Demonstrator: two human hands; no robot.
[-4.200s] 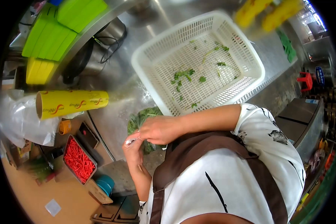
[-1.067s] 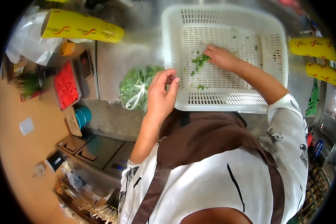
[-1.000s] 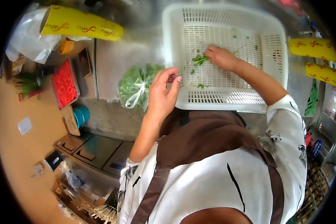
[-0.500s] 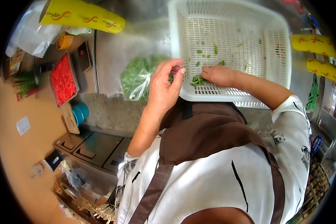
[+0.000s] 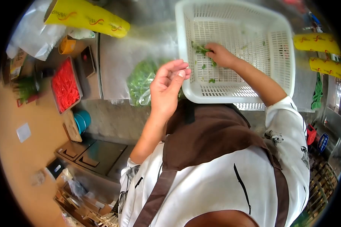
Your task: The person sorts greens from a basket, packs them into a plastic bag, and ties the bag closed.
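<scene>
My right hand (image 5: 220, 56) is inside a white plastic basket (image 5: 181, 49), its fingers closed on a small bunch of green leaves (image 5: 201, 49). A few loose leaf bits (image 5: 211, 80) lie on the basket's slotted floor. My left hand (image 5: 166, 83) hovers at the basket's near left side, fingers bent and apart from the thumb, with nothing visible in it. Just left of that hand, a clear plastic bag of leafy greens (image 5: 139, 81) rests on the metal counter, partly hidden behind the hand.
Metal counter (image 5: 115, 56) runs under the basket and bag. To the left stand a tray of red strips (image 5: 65, 84), a dark phone-like object (image 5: 88, 61) and a yellow roll (image 5: 89, 19). More yellow rolls (image 5: 317, 43) are at the right. A blue bucket (image 5: 82, 120) sits below.
My right hand has moved away from the basket's near edge, further into it, gathering leaves that lay on the floor. My left hand stays nearly in place.
</scene>
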